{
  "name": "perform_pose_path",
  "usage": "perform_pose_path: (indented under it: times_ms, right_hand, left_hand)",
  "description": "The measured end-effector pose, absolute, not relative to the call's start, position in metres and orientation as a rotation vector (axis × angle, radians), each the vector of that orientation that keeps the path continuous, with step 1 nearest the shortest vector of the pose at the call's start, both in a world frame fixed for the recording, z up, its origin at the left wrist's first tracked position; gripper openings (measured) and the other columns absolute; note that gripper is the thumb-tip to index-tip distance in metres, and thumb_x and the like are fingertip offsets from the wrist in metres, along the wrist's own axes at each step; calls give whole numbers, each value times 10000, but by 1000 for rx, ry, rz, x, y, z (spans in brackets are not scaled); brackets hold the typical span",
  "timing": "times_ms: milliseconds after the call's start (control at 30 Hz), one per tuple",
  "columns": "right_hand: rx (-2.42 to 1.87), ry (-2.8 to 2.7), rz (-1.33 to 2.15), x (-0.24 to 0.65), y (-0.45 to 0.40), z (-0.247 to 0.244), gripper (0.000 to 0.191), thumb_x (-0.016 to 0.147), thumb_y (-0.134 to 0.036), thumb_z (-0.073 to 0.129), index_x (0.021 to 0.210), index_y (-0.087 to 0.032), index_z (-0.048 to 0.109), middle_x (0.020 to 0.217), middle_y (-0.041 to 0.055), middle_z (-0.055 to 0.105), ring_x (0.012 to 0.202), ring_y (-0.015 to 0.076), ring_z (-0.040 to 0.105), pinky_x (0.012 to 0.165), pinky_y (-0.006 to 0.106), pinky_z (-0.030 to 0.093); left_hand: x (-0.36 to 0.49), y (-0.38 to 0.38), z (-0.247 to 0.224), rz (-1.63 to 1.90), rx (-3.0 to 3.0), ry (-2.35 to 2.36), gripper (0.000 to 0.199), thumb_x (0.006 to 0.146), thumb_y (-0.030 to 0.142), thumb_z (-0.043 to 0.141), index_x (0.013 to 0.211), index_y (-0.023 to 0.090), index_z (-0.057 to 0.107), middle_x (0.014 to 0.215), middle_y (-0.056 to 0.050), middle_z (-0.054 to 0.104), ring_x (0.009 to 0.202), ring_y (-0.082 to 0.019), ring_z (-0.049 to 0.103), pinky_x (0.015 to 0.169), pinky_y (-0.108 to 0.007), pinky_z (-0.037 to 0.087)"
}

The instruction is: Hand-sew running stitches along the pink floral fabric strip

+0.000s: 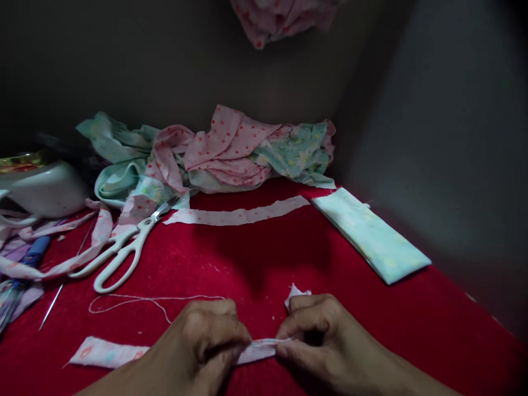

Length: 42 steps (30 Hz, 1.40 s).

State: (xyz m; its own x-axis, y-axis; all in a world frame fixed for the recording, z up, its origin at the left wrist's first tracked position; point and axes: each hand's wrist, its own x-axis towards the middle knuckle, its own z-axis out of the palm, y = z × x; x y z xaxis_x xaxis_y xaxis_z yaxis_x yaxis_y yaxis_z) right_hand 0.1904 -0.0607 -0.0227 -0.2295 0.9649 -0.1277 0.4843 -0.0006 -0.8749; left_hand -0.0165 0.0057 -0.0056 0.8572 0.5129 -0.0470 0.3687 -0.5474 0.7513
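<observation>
A pink patterned fabric strip (108, 353) lies across the red cloth near the front edge of the view. My left hand (214, 338) is closed on the middle of it. Close by on the right, my right hand (315, 333) pinches the same strip between thumb and fingers. Between the hands the strip looks folded lengthwise. Its frayed end stands up behind my right fingers. A loose white thread (157, 300) runs from behind my left hand over the cloth.
White-handled scissors (124, 253), a thin metal rod (53, 305) and a white bowl (51, 190) are at left. Behind lie crumpled pink and green fabrics (231, 146) and a pale strip (239, 216). Folded green fabric (371, 234) rests at right on the red cloth (412, 324).
</observation>
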Motion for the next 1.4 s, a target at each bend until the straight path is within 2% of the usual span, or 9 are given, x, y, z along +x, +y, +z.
perform_pose_path:
  times_ms: [400, 767, 1067, 1300, 1400]
  right_hand:
    - [-1512, -1754, 1179, 191, -60, -22, 113, 766, -183, 654, 706, -131, 734, 591, 9, 563, 559, 109, 480, 513, 231, 347]
    - [-1513, -1772, 1147, 190, -60, -22, 136, 790, -207, 631, 714, -138, 720, 607, 2, 555, 585, 114, 481, 544, 242, 351]
    - [-1495, -1748, 1153, 188, -61, -19, 143, 805, -242, 637, 734, -151, 723, 618, 0, 570, 591, 114, 482, 554, 242, 349]
    - [-1459, -1623, 1264, 183, -55, -18, 73, 762, -172, 676, 734, -153, 740, 643, 5, 596, 620, 122, 506, 578, 236, 372]
    - [-1438, -1585, 1292, 181, -56, -19, 86, 753, -206, 693, 732, -143, 748, 628, 10, 591, 614, 125, 512, 566, 234, 374]
  left_hand:
    - [-16, 6, -8, 303, 2203, 630, 272, 842, 130, 423, 750, 177, 675, 652, -15, 599, 569, -125, 516, 562, -196, 422]
    - [-14, 7, -11, 252, 2160, 576, 323, 860, 138, 379, 739, 140, 679, 646, -50, 592, 587, -136, 531, 539, -214, 387]
    - [-12, 7, -13, 325, 2039, 575, 280, 850, 146, 448, 651, 146, 645, 610, -23, 564, 572, -115, 510, 525, -194, 346]
    - [-11, 10, -15, 329, 1891, 576, 235, 805, 115, 502, 662, 163, 681, 615, -12, 570, 597, -115, 518, 551, -191, 366]
    - [-9, 9, -14, 313, 1892, 600, 214, 806, 159, 520, 679, 155, 692, 626, -23, 592, 588, -122, 535, 546, -198, 376]
